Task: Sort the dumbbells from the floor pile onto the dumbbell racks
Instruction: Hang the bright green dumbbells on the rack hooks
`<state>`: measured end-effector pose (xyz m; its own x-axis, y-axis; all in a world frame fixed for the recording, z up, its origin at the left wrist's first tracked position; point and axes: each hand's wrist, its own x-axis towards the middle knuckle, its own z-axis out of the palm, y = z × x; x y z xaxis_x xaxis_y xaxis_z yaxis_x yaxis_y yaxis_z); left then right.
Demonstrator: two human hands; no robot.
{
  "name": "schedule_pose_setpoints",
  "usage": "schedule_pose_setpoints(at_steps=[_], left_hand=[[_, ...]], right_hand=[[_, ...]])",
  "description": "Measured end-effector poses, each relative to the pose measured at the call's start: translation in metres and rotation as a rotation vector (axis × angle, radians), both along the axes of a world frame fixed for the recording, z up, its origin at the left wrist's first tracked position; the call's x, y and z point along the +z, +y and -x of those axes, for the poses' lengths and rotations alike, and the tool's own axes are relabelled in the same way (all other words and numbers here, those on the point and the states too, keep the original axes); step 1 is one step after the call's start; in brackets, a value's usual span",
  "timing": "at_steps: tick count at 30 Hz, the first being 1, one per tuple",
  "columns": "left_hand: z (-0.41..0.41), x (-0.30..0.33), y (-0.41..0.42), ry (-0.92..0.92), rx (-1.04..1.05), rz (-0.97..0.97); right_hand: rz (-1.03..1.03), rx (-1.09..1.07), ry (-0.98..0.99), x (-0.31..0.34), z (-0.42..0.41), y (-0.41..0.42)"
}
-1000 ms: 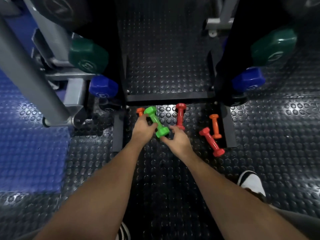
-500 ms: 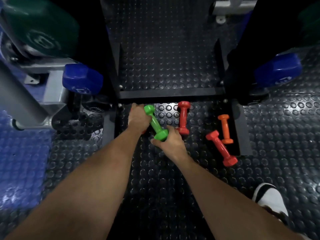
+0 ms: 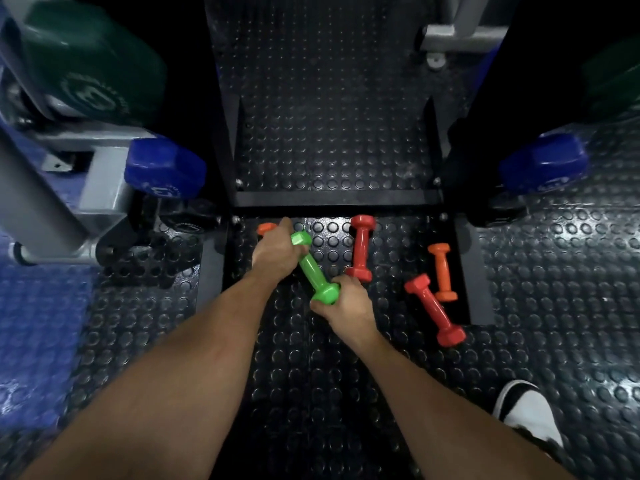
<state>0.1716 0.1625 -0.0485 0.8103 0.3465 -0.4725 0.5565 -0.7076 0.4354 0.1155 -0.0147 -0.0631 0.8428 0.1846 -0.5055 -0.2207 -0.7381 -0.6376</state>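
Note:
A small green dumbbell lies slanted between my hands on the studded floor. My right hand is closed around its near end. My left hand rests against its far end and covers most of an orange dumbbell, of which only one end shows; what the left fingers grip is hidden. To the right lie a red dumbbell, a second red dumbbell and another orange dumbbell.
A black rack base bar crosses just beyond the pile. A blue dumbbell head and a green dumbbell head sit on the grey left rack; another blue head sits right. My white shoe stands lower right.
The camera has come closer and lower. My right hand has closed on the green dumbbell's near end, and my left hand has slid forward over the orange dumbbell.

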Motion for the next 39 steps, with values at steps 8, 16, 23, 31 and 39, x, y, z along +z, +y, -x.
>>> schedule_pose_setpoints(at_steps=[8,16,23,31,39], left_hand=[[0.028,0.049,0.001,-0.077,0.339,0.427],[0.058,0.17,-0.027,-0.231,0.527,0.734],[0.04,0.301,-0.051,-0.463,0.397,0.715],[0.011,0.428,-0.085,-0.651,0.311,0.72],[-0.004,0.53,-0.101,-0.77,0.186,0.722]], right_hand=[[-0.195,-0.143,-0.06,0.067,-0.016,-0.038],[-0.37,-0.1,-0.047,0.198,-0.037,-0.08],[-0.374,0.16,-0.166,0.336,-0.043,-0.104],[-0.531,0.235,-0.245,0.481,-0.044,-0.143],[-0.626,0.286,-0.278,0.576,-0.047,-0.164]])
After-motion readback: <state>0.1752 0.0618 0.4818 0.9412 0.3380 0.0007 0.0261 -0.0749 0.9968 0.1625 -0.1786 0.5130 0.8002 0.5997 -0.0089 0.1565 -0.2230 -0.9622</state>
